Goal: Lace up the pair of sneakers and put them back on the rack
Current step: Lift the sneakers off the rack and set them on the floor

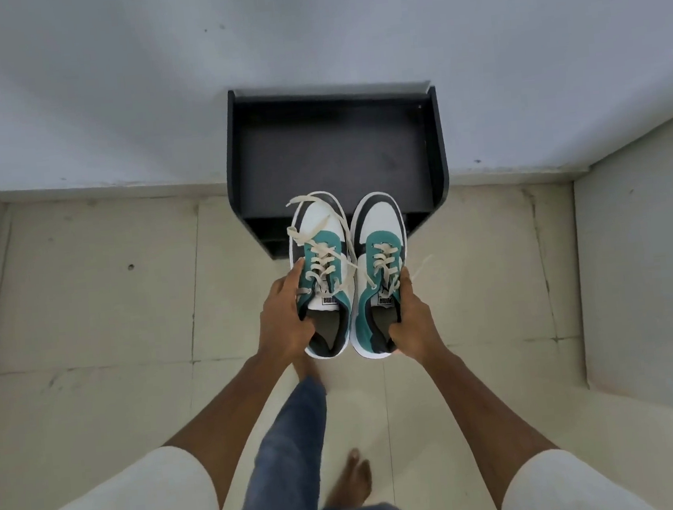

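Step in hand: return of the pair to the rack. Both sneakers are laced through the eyelets, as far as the head view shows, and are carried side by side, toes pointing away from the person, above the floor (84, 299) and just in front of the rack (335, 148).

Left hand (285, 321): closed on the left sneaker (323, 280) at its outer side, thumb inside the collar, fingers along the upper. Right hand (411, 321): closed on the right sneaker (380, 279) in the same manner, thumb at the collar opening.

The rack is a dark, open-topped unit set against the wall (305, 31). Its top shelf is bare; the front edge lies under the toes of both sneakers.

Next move, as judged: carry both sneakers forward over the top shelf, lower them until the soles rest flat, then release each hand. The two must stay level and parallel to fit between the side walls of the rack. The loose lace ends (302, 217) on the left sneaker hang free over the toe; they may catch on the front edge of the rack or trail off the shelf.

Not determinable:
- whether the laces are tied; no bow is visible on either sneaker.
- the soles and the fingers beneath them.
- any lower shelf of the rack, hidden behind the sneakers.
- the lace end beside the right hand, which is blurred.
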